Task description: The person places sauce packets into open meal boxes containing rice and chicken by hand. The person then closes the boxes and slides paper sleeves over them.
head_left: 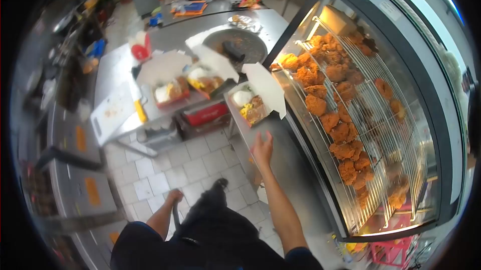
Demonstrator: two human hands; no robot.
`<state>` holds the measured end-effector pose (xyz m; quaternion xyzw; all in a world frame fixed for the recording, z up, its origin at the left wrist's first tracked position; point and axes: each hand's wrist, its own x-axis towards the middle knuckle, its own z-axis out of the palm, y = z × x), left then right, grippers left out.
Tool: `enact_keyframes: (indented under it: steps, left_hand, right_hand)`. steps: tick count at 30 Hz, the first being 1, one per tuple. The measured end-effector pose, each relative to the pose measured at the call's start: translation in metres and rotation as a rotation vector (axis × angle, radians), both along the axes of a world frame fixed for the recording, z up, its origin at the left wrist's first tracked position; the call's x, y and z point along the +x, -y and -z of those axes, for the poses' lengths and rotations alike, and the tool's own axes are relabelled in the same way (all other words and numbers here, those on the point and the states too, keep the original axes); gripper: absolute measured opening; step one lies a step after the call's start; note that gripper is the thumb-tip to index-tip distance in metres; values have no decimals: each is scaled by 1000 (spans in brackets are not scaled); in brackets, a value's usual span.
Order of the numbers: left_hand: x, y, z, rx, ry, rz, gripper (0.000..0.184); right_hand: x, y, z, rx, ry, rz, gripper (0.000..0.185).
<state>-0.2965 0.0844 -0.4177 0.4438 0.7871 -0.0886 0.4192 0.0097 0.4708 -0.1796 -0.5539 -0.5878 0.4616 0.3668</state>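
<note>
My right hand [262,149] reaches forward over the steel counter, its fingers apart and holding nothing. Just beyond its fingertips stands an open takeaway box [249,107] with rice, yellow pieces and browned meat, its white lid [265,88] folded back. Low beside my body, my left hand [174,197] is closed; a dark strip shows below it, and whether it is gripped I cannot make out. Two more open boxes, a left one [172,92] and a middle one [205,79], rest on the steel table with similar food inside.
A lit glass warmer [295,34] with fried chicken [345,132] on wire racks stands at right. The steel table [112,67] carries a cutting board [114,112], a yellow-handled knife [140,111] and a round dark pan [253,44]. Tiled floor [150,186] lies below.
</note>
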Motion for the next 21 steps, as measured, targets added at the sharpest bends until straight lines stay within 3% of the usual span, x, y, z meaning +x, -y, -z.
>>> enact_keyframes:
  steps: [1,3,5,8,10,12,13,14,16,17,19,21]
  left_hand:
    - [-10,-33,-44,323,-25,-173,30]
    - [-52,-103,-52,613,-153,239,25]
    - [-34,-174,-168,771,85,-201,21]
    - [-16,-252,-234,1024,175,-191,25]
    - [15,-300,-264,1199,324,-117,29]
    - [53,-329,-275,1240,316,-47,34]
    - [80,-343,-283,1265,334,14,36]
    - [109,-349,-306,974,397,48,37]
    - [158,-342,-283,908,424,359,38]
    - [180,-348,-246,1146,469,578,40]
    - [238,-325,-268,1002,667,592,40]
    - [290,-311,-258,829,811,653,40]
  right_hand:
    - [-19,-24,7,79,94,43,67]
    - [-54,-62,1,132,304,177,72]
    - [-64,-72,-1,129,424,278,69]
    - [-58,-57,-3,57,460,261,57]
    - [-35,-23,-41,-176,496,206,49]
    - [2,25,-21,-77,423,329,37]
    - [29,52,-41,-221,302,341,35]
    - [49,79,-65,-338,153,366,34]
    - [93,136,11,186,529,523,42]
    - [122,154,-4,55,490,551,43]
    - [161,206,-61,-179,329,556,46]
    - [207,255,-47,-246,227,639,47]
